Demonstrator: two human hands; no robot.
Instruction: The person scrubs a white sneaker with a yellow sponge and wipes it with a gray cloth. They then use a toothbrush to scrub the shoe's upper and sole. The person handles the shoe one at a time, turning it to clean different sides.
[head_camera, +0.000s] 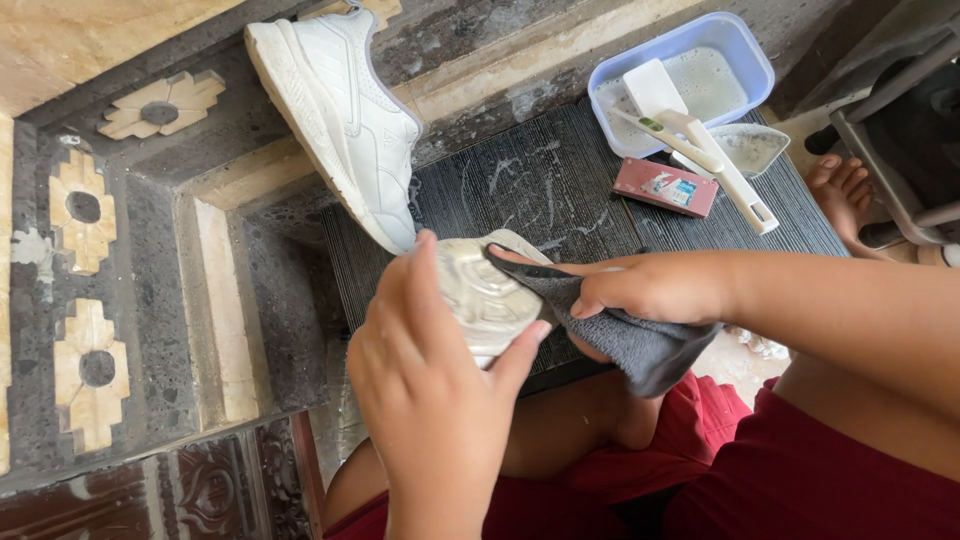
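Here, seen from above, a person is sitting with red shorts (800, 470) covering the lap and is working on a white shoe (487, 295) held sole-up over the knees. The left hand (430, 380) is reaching up from the bottom of the view, wrist bent back, fingers wrapping round the near end of the shoe and thumb pressing along its side, so it is clamped on the shoe. The right hand (650, 288) is coming in from the right, forearm lying almost level across the picture, fingers curled shut on a dark grey cloth (620, 335) that is touching the pale sole (the rest of the cloth is hanging below the hand).

A second white shoe (345, 115) is leaning on its side against a stone step (150, 240), just beyond the held one. Farther back on a dark ribbed mat (560, 190) are sitting a blue plastic tub (745, 55) of soapy water, a white brush (700, 150) lying across its rim, and a small red packet (665, 187). A bare foot (845, 195) is resting at the right edge.
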